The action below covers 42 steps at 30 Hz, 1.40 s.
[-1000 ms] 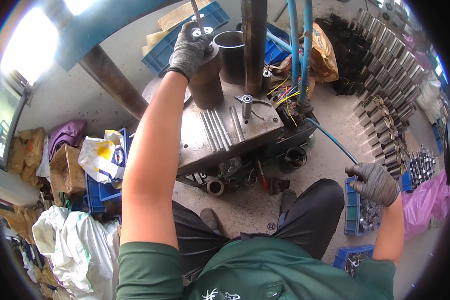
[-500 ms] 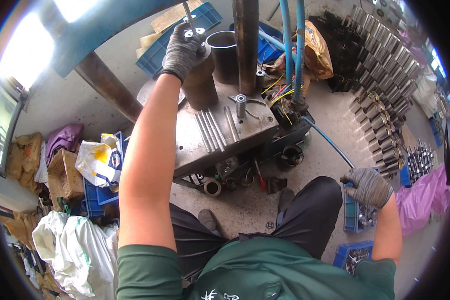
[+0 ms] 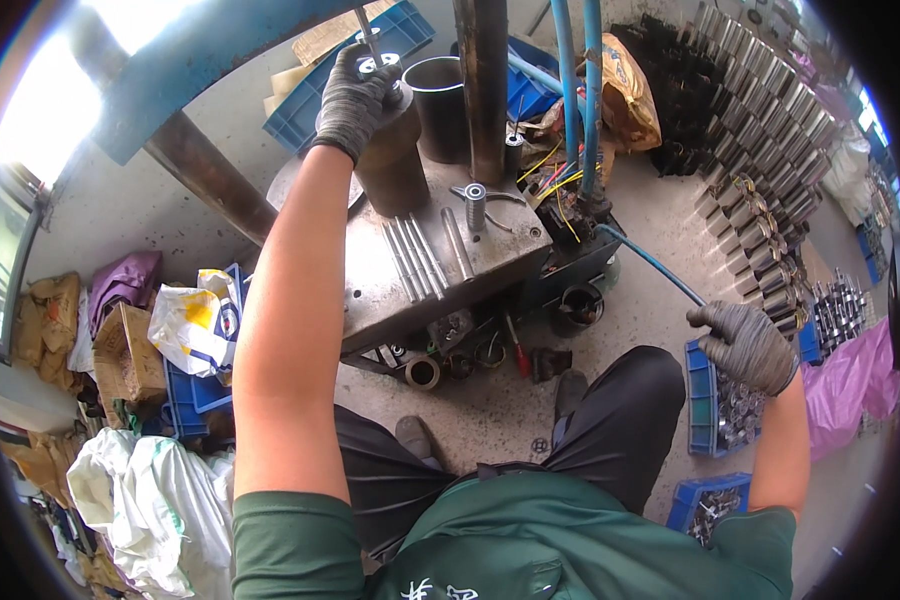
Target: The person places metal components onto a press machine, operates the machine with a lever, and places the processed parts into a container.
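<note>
My left hand [image 3: 350,108], in a grey knit glove, is closed around a shiny ringed metal part [image 3: 391,74] on top of a thick steel cylinder [image 3: 392,172]. A thin metal rod [image 3: 367,25] comes down from above into that spot. My fingers partly hide the part. Out to the right, my right hand [image 3: 748,348], gloved the same way, has its fingers curled at the end of a blue lever [image 3: 655,268]. On the steel press table [image 3: 370,318] lie several slim metal rods [image 3: 413,258], one thicker rod [image 3: 457,244] and an upright ribbed metal sleeve [image 3: 475,207].
A dark open cylinder [image 3: 437,110] and a steel column [image 3: 484,90] stand behind the table. Blue hoses [image 3: 591,100] and loose wires hang at its right. Stacked metal cylinders [image 3: 770,120] line the far right. Blue crates [image 3: 703,400] of small parts sit beside my right arm.
My right hand has risen slightly, and the lever's end has come up with it. The left hand stays closed on the ringed part. The whole view has shifted a little.
</note>
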Tool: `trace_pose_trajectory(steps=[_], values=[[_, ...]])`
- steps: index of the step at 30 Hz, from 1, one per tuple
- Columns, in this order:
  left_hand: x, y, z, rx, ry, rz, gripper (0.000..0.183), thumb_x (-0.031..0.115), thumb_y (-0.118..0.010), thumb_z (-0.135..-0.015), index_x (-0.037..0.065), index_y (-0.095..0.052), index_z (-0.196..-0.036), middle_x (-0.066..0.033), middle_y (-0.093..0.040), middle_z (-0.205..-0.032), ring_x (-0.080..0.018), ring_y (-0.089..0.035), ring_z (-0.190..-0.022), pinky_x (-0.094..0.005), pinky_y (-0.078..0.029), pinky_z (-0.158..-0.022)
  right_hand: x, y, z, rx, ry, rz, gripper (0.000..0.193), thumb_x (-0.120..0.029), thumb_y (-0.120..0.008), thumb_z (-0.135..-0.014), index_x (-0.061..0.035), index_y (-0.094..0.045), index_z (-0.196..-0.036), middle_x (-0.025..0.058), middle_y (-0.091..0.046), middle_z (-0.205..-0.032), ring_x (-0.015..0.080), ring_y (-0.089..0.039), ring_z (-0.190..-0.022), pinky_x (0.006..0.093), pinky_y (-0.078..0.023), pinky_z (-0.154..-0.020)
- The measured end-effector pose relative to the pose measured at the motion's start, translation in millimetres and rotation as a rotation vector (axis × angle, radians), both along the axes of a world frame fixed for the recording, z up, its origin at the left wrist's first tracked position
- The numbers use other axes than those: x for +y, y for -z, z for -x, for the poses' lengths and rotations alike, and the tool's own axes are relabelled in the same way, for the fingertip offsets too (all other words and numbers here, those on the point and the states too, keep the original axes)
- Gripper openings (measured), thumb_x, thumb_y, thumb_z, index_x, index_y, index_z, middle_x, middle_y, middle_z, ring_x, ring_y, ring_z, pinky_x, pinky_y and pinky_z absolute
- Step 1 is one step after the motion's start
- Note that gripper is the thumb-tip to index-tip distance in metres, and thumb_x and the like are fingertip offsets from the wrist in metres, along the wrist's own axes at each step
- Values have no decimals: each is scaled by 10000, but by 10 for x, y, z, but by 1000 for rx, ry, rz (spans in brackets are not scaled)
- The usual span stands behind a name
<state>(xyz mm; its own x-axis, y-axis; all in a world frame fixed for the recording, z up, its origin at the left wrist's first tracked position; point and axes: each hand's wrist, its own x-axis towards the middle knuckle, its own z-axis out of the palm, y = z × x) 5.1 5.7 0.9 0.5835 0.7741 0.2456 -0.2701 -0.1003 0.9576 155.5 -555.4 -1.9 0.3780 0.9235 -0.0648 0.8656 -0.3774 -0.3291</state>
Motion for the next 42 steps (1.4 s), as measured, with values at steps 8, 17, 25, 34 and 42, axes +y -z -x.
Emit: trace_pose_trajectory(steps=[8,17,25,34,42], values=[[51,4,18,-106,94,78,489,38,-818,-911,81,-553,-1320,-76,-657,-948,-149,-644,-773,-386,-644,-646,4,-56,38,53,13,43,342,-161,-694,-872,-53,-718,-1197,185,-714,-999,371,-715,-926,441,-575,-836],[69,28,11,-77,65,-1,427,85,-820,-918,76,-603,-1285,-70,-670,-903,-141,-643,-732,-362,-637,-636,1231,-582,-990,-470,2,-1011,301,-115,-684,-1023,-37,-690,-1315,125,-753,-1205,194,-742,-1068,316,-617,-940],[24,26,60,-122,94,88,374,67,-739,-973,90,-603,-1321,-61,-685,-939,-152,-658,-748,-367,-646,-649,1037,-538,-987,-303,88,-815,388,-138,-657,-1030,-55,-643,-1409,136,-730,-1268,183,-712,-1070,316,-595,-963],[-44,-12,99,-57,52,26,320,94,-714,-994,77,-621,-1300,-86,-721,-1036,-161,-692,-830,-354,-666,-659,-148,143,146,-43,-187,248,286,-185,-655,-887,-123,-760,-1146,156,-730,-973,365,-714,-937,476,-576,-828],[-23,-19,81,-57,18,-47,394,124,-754,-982,20,-599,-1328,-77,-724,-1058,-153,-688,-873,-327,-647,-692,-25,-37,52,3,2,-66,319,-148,-698,-853,-58,-731,-1157,187,-742,-1047,384,-720,-963,470,-572,-872]])
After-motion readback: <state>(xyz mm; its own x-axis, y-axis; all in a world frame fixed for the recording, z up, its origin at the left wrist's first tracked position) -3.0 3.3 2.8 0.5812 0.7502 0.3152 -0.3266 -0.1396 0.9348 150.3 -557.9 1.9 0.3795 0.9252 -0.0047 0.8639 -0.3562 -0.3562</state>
